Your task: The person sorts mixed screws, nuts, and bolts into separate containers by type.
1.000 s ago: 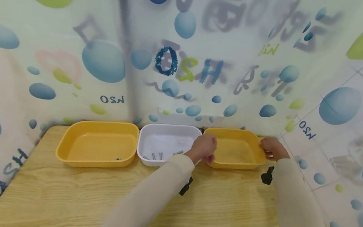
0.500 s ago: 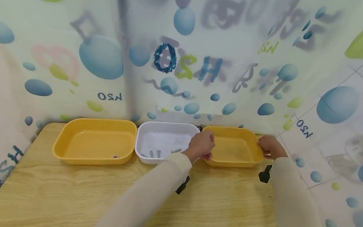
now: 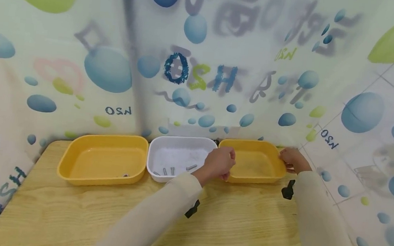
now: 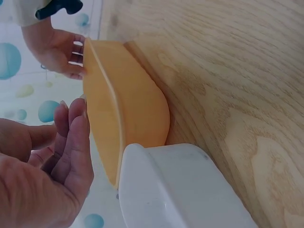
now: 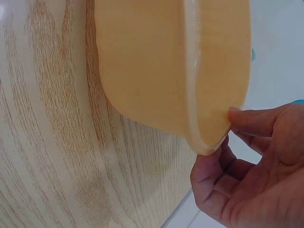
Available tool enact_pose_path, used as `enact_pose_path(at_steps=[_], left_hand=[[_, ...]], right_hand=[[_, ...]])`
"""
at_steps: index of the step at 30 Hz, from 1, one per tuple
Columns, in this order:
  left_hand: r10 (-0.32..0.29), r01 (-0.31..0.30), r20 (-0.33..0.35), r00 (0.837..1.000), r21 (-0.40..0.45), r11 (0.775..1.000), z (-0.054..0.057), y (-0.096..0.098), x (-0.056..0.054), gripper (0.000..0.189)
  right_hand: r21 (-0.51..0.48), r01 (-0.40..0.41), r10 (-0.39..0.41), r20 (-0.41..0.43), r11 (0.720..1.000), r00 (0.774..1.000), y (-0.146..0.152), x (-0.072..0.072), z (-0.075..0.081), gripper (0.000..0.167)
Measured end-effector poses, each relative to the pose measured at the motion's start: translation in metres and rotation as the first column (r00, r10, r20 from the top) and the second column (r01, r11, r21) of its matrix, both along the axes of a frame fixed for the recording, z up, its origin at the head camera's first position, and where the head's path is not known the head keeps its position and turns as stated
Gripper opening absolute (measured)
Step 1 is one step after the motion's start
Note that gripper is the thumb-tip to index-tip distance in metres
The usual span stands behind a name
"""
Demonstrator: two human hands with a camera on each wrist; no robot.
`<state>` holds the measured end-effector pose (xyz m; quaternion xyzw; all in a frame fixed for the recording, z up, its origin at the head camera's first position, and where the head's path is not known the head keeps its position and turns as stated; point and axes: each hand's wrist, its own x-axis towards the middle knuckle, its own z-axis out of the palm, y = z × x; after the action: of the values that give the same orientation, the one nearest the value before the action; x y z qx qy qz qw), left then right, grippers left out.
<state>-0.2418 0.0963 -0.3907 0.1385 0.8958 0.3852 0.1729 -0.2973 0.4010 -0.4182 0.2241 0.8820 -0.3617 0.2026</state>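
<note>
At the right of the table, a yellow plastic tray [image 3: 252, 179] stands with nothing visible inside. My right hand [image 3: 294, 159] grips its right end; in the right wrist view the thumb [image 5: 251, 121] lies on the inner side of the rim and the fingers curl beneath it. The left hand [image 3: 219, 163] hovers by the left end of that tray, where it meets a white tray [image 3: 185, 139]. In the left wrist view its fingers [image 4: 76, 142] are loosely bent, with nothing seen between them. Several metal bolts [image 3: 173, 171] lie in the white tray.
Another yellow tray [image 3: 103, 183] stands at the left with a small metal nut [image 3: 125, 175] inside. All three trays line the back of the wooden table [image 3: 104, 212], against a patterned curtain [image 3: 191, 110]. Black straps [image 3: 192, 209] hang at the wrists.
The head view has shifted slightly. My left wrist has moved a little left and nearer, uncovering more of one bolt. The right hand keeps its grip on the yellow tray.
</note>
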Motion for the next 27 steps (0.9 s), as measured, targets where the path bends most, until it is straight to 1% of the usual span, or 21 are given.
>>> enact_pose_path(at_steps=[6,10,13,18,23,27], left_hand=[[-0.004,0.004,-0.041,0.999,0.008,1.0,0.0,-0.016,0.01,0.009],[-0.004,0.004,-0.098,0.995,-0.003,1.0,-0.003,-0.034,0.015,0.008],[0.004,-0.004,-0.123,0.992,0.001,1.0,-0.006,-0.049,0.019,0.007],[0.018,-0.018,-0.115,0.993,0.004,1.0,-0.013,-0.072,0.026,0.005],[0.019,-0.022,-0.118,0.993,-0.022,1.0,-0.023,-0.088,0.036,0.004],[0.038,-0.042,-0.121,0.992,-0.024,0.999,-0.031,-0.1,0.045,0.003]], right_hand=[[-0.008,0.005,-0.005,-0.002,1.0,1.0,0.0,0.0,-0.001,0.038],[0.001,0.001,-0.001,-0.008,1.0,1.0,0.0,0.0,-0.002,0.035],[0.005,-0.001,0.001,-0.009,1.0,1.0,-0.001,0.001,-0.002,0.035],[0.003,-0.008,0.008,0.005,1.0,1.0,-0.002,0.003,0.001,0.039],[0.009,-0.008,0.008,0.004,1.0,1.0,-0.004,0.003,0.005,0.039],[0.013,-0.004,0.003,0.01,1.0,1.0,-0.005,0.003,0.004,0.038]])
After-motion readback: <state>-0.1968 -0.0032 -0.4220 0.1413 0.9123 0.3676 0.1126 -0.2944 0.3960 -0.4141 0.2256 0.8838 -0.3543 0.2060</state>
